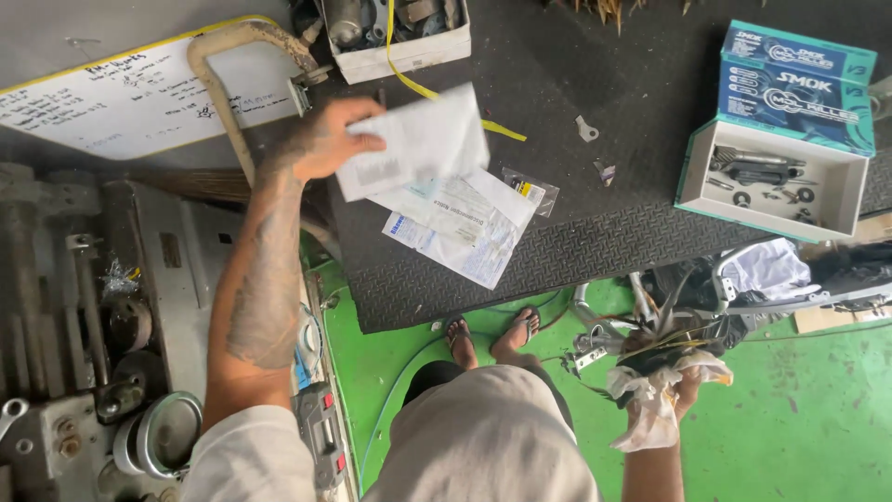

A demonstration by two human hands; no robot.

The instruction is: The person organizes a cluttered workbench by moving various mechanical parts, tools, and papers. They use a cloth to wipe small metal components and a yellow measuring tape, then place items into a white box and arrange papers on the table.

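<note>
My left hand (327, 138) is stretched out over the black rubber mat (595, 214) and grips a white sheet of paper (423, 139) by its left edge. Under it lie more printed papers (465, 228) and a small clear plastic bag (531, 191). My right hand (686, 386) is low at the right, closed on a crumpled white rag (655, 409) against a bundle of wires and dark parts (669, 339). My feet in sandals (492, 335) stand at the mat's near edge.
A white box of metal parts (395, 42) sits at the top. An open teal box with small parts (771, 177) and its lid (794, 79) lie at right. A whiteboard (121, 102) and grey machinery (84, 307) fill the left. The floor is green (799, 409).
</note>
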